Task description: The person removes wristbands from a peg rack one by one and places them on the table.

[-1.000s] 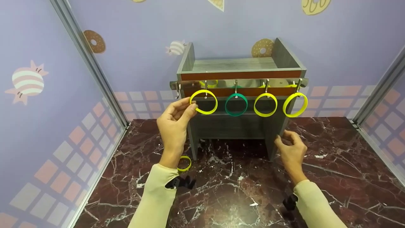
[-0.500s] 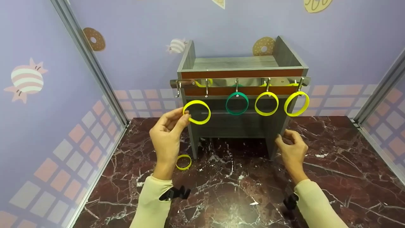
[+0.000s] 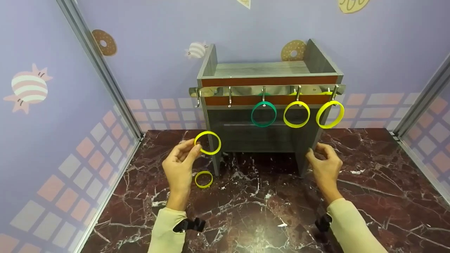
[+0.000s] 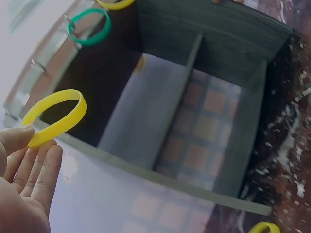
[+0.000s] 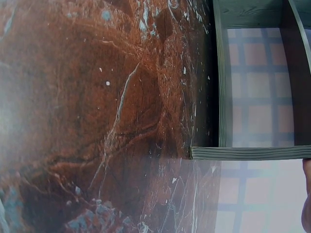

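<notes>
My left hand [image 3: 180, 167] pinches a yellow wristband [image 3: 208, 143] between thumb and fingers, in front of the left leg of a grey wooden shelf [image 3: 270, 74]. In the left wrist view this yellow wristband [image 4: 58, 116] stands out past the fingertips, its loop round. A metal hook rail [image 3: 246, 90] runs along the shelf's front. From it hang a green wristband [image 3: 263, 114] and two yellow ones, on the right-hand hooks; the two left hooks are bare. My right hand [image 3: 325, 165] grips the front edge of the shelf's right side panel [image 5: 252, 153], low down.
Another yellow wristband [image 3: 204, 179] lies on the dark red marbled table [image 3: 260, 218] by the shelf's left foot. Patterned walls [image 3: 140, 52] enclose the table at the back and both sides, with metal posts at the corners.
The left hand has brought the yellow wristband off the second hook from the left, then down and left toward the table. The right hand has stayed at the side panel.
</notes>
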Available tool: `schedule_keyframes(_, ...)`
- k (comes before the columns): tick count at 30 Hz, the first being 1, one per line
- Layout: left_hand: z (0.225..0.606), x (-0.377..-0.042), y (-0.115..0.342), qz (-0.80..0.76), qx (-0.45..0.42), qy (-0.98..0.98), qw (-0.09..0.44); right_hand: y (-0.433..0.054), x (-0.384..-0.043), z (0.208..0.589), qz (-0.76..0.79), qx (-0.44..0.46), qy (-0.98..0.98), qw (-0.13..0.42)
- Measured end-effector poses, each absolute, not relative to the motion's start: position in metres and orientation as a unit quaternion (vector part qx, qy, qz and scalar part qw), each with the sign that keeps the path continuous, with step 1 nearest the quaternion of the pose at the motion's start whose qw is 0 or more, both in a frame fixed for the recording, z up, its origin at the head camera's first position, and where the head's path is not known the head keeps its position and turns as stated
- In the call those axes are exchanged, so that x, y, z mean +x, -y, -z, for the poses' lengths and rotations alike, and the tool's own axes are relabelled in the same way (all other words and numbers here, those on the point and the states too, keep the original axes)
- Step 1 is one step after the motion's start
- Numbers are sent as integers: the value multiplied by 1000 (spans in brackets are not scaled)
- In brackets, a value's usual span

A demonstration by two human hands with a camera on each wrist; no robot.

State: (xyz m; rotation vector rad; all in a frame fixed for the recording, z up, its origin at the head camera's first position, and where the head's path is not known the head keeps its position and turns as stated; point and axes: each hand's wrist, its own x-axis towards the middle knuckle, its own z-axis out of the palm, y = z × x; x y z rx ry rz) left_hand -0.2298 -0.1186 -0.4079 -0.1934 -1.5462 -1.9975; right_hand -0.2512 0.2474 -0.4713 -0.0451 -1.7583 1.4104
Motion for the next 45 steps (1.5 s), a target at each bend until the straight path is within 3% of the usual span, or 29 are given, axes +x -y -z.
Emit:
schedule_keyframes(21,481,-241,158,742,59,606,279,-247,-250,471,-558,-18,709,431)
schedule_keyframes(45,529,-243,185,718,151,640,231,-246,-250,471,-549,-12,713,437)
